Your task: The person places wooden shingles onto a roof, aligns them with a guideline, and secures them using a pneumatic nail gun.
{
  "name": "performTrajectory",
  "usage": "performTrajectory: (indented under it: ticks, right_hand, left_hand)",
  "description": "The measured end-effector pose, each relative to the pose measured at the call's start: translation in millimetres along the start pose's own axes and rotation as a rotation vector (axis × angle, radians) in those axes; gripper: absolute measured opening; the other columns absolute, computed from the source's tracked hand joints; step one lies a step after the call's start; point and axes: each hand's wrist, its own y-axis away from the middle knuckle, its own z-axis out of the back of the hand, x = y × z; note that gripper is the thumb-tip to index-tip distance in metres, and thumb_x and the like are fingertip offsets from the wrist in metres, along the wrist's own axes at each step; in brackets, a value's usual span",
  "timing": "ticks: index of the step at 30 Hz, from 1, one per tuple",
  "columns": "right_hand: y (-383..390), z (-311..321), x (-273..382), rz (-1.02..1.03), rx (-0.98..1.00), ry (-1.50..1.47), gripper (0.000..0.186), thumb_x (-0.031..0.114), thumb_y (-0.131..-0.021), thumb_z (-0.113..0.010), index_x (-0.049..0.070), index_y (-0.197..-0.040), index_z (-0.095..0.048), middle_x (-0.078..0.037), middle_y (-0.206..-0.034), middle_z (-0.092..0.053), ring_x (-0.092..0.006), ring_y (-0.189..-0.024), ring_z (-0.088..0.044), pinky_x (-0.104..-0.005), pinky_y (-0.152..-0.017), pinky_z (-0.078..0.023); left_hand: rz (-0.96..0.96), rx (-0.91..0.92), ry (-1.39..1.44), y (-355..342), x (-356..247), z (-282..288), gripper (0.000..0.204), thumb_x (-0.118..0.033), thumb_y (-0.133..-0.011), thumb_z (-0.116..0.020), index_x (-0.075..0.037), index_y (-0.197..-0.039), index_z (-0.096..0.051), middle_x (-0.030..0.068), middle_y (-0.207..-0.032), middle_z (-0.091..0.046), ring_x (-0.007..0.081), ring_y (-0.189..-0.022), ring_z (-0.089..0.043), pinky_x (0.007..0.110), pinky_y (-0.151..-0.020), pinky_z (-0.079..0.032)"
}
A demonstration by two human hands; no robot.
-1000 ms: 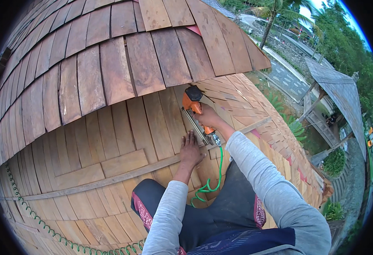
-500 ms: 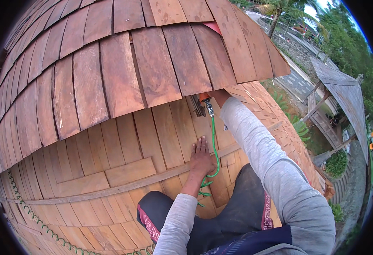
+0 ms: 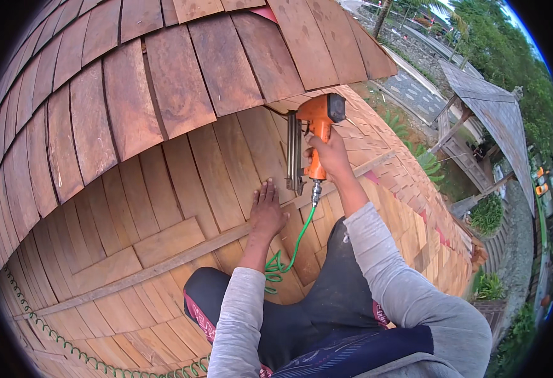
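Note:
My right hand (image 3: 330,154) grips an orange pneumatic nail gun (image 3: 316,120) by its handle, fingers wrapped around it. The tool's dark metal magazine (image 3: 294,151) points toward me, and its nose is close to the lower edge of the overhanging wooden shingles (image 3: 223,66). A green air hose (image 3: 305,233) runs from the metal fitting under the handle and coils down by my knee. My left hand (image 3: 267,211) lies flat with fingers stretched out on the lighter wooden shingles (image 3: 207,170) beneath the overhang, just above a long wooden batten (image 3: 188,253).
Two loose-looking boards (image 3: 169,241) lie along the batten at left. More coiled green hose (image 3: 40,321) trails along the lower left. The roof slopes off at right, where a small shingled pavilion (image 3: 487,116) stands below. My bent knees (image 3: 210,286) rest on the shingles.
My right hand has drawn the nail gun out from under the overhanging shingles, so the whole tool now shows. My left hand stays flat on the wood. The view has shifted somewhat.

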Motion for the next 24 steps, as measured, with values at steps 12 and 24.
performTrajectory:
  ticks: [12,24]
  right_hand:
    - [137.2,133.2,-72.6,0.01,-0.599,-0.586,0.05,-0.001,-0.091,-0.057,0.002,-0.139,-0.043,-0.011,-0.14,-0.057,-0.0162,-0.066,-0.061,-0.0317,-0.059,-0.054]
    - [120.8,151.4,-81.9,-0.088,-0.477,-0.481,0.036,0.002,-0.094,-0.06,-0.001,-0.128,-0.049,-0.008,-0.084,-0.061,-0.0148,-0.062,-0.063,-0.0311,-0.058,-0.055]
  left_hand:
    - [0.068,-0.289,0.141,-30.4,-65.7,-11.3,0.054,-0.028,-0.083,-0.08,0.002,-0.125,-0.064,0.0199,-0.127,-0.059,0.038,-0.12,-0.055,0.051,-0.105,-0.045]
    - [0.282,-0.378,-0.034,-116.2,-127.6,-36.9,0.074,-0.021,-0.07,-0.084,-0.003,-0.135,-0.054,0.0277,-0.15,-0.034,0.053,-0.13,-0.04,0.06,-0.112,-0.035]
